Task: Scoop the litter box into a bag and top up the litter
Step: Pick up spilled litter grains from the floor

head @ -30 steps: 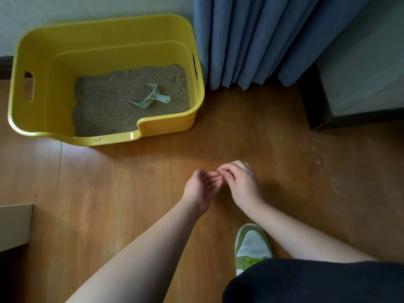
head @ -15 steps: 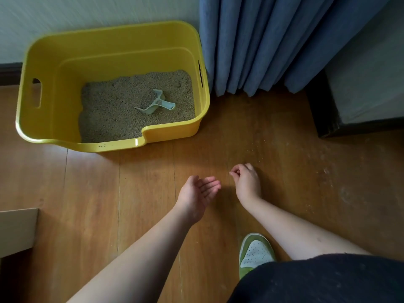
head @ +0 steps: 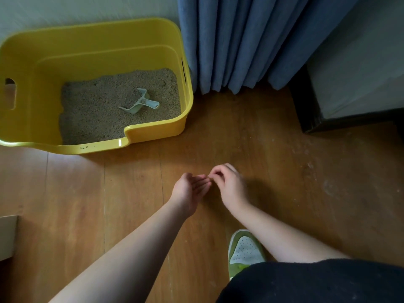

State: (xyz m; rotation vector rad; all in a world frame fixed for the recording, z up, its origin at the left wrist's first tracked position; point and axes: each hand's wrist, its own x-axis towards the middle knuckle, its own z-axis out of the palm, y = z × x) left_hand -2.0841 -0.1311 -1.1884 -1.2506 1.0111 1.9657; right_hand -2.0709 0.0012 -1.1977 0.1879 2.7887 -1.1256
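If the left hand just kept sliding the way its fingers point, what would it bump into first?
Most likely the right hand. The left hand lies palm up, fingers pointing right and slightly away, and their tips nearly meet the right hand's curled fingers. Depth is unclear, so it might pass just underneath, over the brown wooden floor.

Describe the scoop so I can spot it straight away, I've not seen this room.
Find the yellow litter box on the wooden floor, left of the blue curtain. Inside, on the grey-brown litter toward the right side, lies the scoop. It is the only pale, whitish plastic thing in the box, partly filled with litter, its handle pointing right.
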